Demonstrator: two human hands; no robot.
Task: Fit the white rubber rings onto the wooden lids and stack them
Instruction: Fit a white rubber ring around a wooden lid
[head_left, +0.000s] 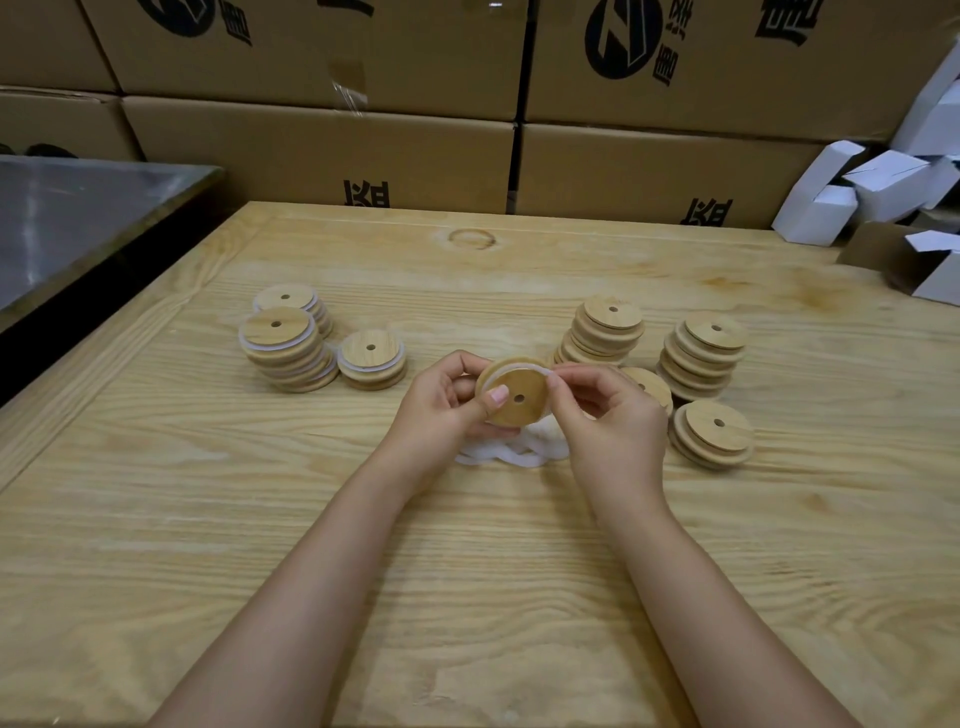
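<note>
Brown cardboard cartons (322, 150) stand behind a pale wooden counter (467, 571). Above its middle, the left hand (441, 410) grips a round wooden lid with a centre hole (519, 410), fingers (467, 364) curled round its rim, while the right hand (608, 415) pinches a white rubber ring (511, 370) partly seated on the lid's upper edge. Loose white rings (514, 454) lie heaped on the counter beneath the hands; ringed lid stacks (283, 343) stand to the left, bare lid stacks (701, 353) to the right.

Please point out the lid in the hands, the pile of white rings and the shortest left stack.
held lid (524, 411): head view, flat face below the hole.
pile of white rings (514, 457): head view, middle loops.
shortest left stack (372, 358): head view, top lid's face.
</note>
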